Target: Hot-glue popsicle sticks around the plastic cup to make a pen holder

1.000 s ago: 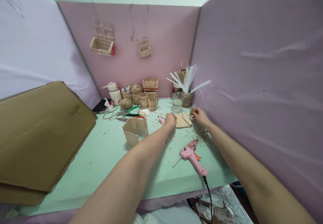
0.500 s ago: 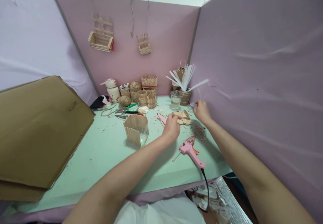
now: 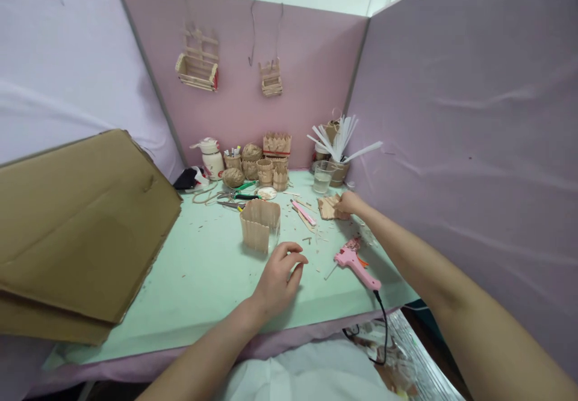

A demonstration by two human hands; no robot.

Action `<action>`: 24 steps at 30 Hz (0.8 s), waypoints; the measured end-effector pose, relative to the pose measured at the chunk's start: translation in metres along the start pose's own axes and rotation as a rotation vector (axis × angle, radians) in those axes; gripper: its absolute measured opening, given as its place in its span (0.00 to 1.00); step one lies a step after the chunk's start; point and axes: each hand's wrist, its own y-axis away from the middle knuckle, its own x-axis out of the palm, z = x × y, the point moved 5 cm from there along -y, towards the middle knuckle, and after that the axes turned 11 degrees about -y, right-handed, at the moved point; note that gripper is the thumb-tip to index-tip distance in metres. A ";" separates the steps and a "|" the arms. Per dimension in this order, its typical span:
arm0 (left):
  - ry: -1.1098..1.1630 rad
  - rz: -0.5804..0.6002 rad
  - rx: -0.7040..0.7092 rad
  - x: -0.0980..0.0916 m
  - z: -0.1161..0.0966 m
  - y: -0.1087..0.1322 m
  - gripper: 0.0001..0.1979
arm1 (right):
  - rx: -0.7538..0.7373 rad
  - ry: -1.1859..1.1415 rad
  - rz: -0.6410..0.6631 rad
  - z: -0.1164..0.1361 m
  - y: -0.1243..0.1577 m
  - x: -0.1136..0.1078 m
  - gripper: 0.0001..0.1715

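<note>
My left hand (image 3: 280,277) hovers over the near middle of the table, fingers curved and apart, with nothing in it. Just beyond it stands a clear container partly covered with wooden craft sticks (image 3: 257,226), its right-hand side bare. My right hand (image 3: 350,203) is at the short wooden sticks (image 3: 327,207) lying flat at the right, its fingers closed on their right end. Its fingertips are partly hidden. Between the hands lie a pink craft knife (image 3: 303,213) and scattered wood scraps. A pink glue gun (image 3: 359,268) rests on its side to the right.
Large cardboard sheets (image 3: 85,226) lean at the left. Along the back are a bottle (image 3: 212,159), twine balls (image 3: 233,177), small stick-covered pots (image 3: 265,172), a plastic cup of liquid (image 3: 322,179) and white glue sticks (image 3: 339,139). Pliers (image 3: 231,205) lie behind the container. The glue gun's cord (image 3: 384,329) hangs over the front edge.
My left hand has left the wooden sticks and drawn back toward me, opening. My right hand has moved from near the right wall down onto the sticks. The view has shifted slightly.
</note>
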 end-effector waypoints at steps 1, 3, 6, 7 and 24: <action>0.020 -0.018 -0.012 -0.004 0.001 0.002 0.10 | 0.001 -0.040 0.001 0.001 0.006 -0.006 0.13; 0.067 -0.047 -0.056 -0.010 0.005 0.004 0.09 | -0.028 -0.147 0.003 0.005 0.025 -0.019 0.13; 0.163 -0.081 -0.197 -0.017 0.018 0.003 0.08 | -0.125 -0.337 0.013 0.015 0.072 -0.032 0.13; 0.211 -0.091 -0.257 -0.018 0.022 0.003 0.07 | -0.156 -0.398 0.022 0.020 0.091 -0.033 0.12; 0.579 -0.444 -0.697 -0.045 0.035 0.073 0.11 | -0.993 -0.203 -0.319 0.141 0.269 0.116 0.14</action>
